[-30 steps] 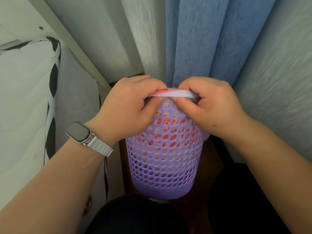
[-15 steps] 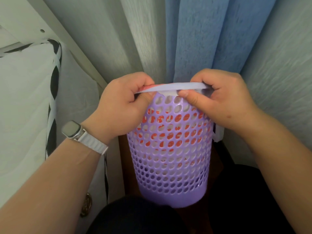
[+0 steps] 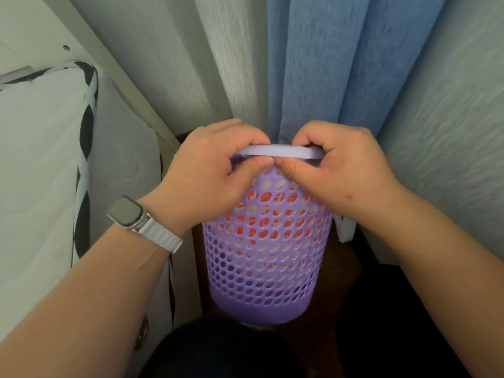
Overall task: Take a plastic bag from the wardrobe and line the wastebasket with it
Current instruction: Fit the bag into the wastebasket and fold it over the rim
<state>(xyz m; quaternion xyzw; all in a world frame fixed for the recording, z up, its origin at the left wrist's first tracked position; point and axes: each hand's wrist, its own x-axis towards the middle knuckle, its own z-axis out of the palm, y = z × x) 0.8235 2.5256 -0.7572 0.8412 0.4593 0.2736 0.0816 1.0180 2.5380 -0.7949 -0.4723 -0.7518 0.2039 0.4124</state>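
1. Head view, hands and task things: your left hand (image 3: 210, 181) and right hand (image 3: 343, 173) both clench the near side of the rim (image 3: 281, 152) of the wastebasket (image 3: 264, 255). Your fingers are curled over the top and your thumbs are pressed just under it, tips almost touching. The plastic bag (image 3: 272, 211) sits inside the wastebasket and shows red and white through the upper holes. A white strip (image 3: 345, 230) hangs outside the wastebasket's right wall, below your right wrist.
2. Surface and room: the wastebasket stands on a dark brown floor (image 3: 335, 268). A blue curtain (image 3: 341, 64) hangs behind it and a pale curtain (image 3: 231, 64) behind-left. A white cushion (image 3: 35, 159) with black-and-white edging lies left of it.
3. Materials: the wastebasket is lilac plastic, round and pierced all over with circular holes, with a solid base band and a flat, smooth rim. A watch (image 3: 128, 214) on a white band is on your left wrist.
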